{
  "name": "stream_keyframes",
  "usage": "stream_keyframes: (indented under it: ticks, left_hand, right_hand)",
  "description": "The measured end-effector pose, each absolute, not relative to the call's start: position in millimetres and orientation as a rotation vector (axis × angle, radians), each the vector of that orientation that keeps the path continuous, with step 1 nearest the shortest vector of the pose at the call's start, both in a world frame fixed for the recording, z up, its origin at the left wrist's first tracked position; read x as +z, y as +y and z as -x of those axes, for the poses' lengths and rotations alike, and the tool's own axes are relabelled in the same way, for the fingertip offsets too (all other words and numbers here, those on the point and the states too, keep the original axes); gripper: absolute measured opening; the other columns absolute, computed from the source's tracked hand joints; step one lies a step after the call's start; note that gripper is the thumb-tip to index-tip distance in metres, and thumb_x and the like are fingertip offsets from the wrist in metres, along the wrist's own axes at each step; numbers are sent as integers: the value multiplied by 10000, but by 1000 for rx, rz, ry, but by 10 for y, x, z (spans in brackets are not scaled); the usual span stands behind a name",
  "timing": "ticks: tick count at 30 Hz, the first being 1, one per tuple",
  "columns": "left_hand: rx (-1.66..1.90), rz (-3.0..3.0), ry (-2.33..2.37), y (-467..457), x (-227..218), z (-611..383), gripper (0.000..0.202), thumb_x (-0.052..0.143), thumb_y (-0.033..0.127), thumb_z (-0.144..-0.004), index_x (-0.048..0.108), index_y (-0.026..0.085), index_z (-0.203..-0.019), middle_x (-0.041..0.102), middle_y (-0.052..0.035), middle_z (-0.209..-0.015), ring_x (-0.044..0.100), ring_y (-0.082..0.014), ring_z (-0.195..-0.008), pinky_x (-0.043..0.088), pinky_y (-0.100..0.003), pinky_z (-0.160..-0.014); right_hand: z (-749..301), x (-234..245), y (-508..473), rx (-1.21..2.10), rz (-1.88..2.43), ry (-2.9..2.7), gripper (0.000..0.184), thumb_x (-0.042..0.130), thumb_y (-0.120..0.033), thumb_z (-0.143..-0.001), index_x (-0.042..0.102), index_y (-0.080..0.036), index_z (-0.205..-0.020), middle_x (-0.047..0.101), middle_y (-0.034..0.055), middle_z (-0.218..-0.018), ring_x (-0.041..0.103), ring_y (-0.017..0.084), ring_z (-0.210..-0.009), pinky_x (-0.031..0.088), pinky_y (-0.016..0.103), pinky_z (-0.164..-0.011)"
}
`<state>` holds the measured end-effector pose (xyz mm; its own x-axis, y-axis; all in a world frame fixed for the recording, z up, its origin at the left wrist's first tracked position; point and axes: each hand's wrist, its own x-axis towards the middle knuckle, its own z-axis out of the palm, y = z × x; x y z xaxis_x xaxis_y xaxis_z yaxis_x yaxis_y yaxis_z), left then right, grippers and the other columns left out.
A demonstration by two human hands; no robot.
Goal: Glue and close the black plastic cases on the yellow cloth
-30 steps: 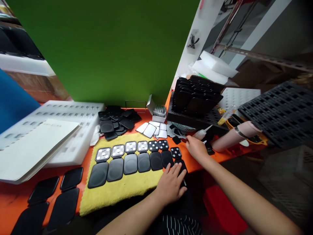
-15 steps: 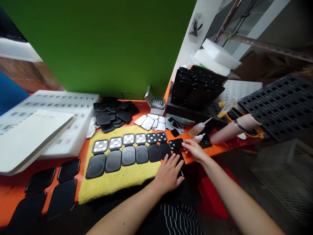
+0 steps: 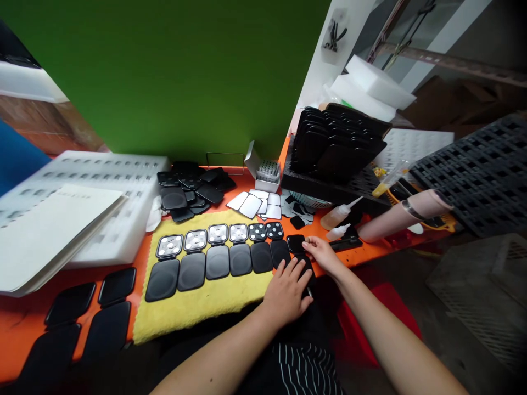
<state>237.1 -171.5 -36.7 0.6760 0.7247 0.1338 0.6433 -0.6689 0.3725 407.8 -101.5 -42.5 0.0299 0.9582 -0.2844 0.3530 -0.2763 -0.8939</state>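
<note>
My left hand (image 3: pixel 287 289) lies with fingers spread over the nearest black pad (image 3: pixel 303 265) at the right end of the row, hiding much of it. My right hand (image 3: pixel 322 253) pinches the right edge of a small black square panel (image 3: pixel 295 243), which sits at the top of that pad. To the left, hinged black cases lie opened out on a yellow cloth (image 3: pixel 206 296). Their upper squares, such as the nearest one (image 3: pixel 274 230), show white round dots. Their lower halves, like this black pad (image 3: pixel 261 258), are plain.
Behind the cloth are a pile of black pieces (image 3: pixel 193 192) and white cards (image 3: pixel 250 206). On the right stand a glue bottle (image 3: pixel 334 218), a smaller white bottle (image 3: pixel 337 232), a pink cylinder (image 3: pixel 387 222) and a black rack of panels (image 3: pixel 337 142). White foam (image 3: pixel 119 230) lies left.
My right hand has shifted the black square panel left, and it now covers the white dots that showed beside it. My left hand stays on the pad. The view has moved slightly.
</note>
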Motion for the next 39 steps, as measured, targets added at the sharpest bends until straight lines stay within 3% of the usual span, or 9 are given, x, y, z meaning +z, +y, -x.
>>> stream_keyframes:
  ticks: [19, 29, 39]
  left_hand:
    - [408, -2589, 1093, -1714, -392, -2385, 572, 414, 495, -801, 323, 236, -1303, 294, -57, -1385, 212, -251, -1271, 146, -450, -1038]
    - [436, -2557, 1089, -1718, -409, -2387, 557, 400, 503, -805, 337, 241, -1292, 299, -49, -1382, 215, -243, -1272, 143, -443, -1041]
    - [427, -2584, 1099, -1712, -413, -2393, 559, 403, 508, -804, 334, 241, -1291, 307, -49, -1378, 219, -243, -1268, 156, -442, -1037]
  right_hand:
    - [-4013, -452, -1040, 992, 1811, -1460, 250, 482, -437, -716, 490, -187, -718, 463, -37, -562, 412, 98, -486, 359, 213, -462]
    - [-3972, -445, -1002, 723, 2042, -1529, 213, 479, -402, -703, 504, -192, -673, 544, -15, -595, 508, 145, -580, 375, 251, -572]
    - [-3908, -349, -976, 600, 2197, -1647, 185, 459, -365, -736, 497, -194, -677, 571, 1, -634, 536, 149, -632, 370, 244, -587]
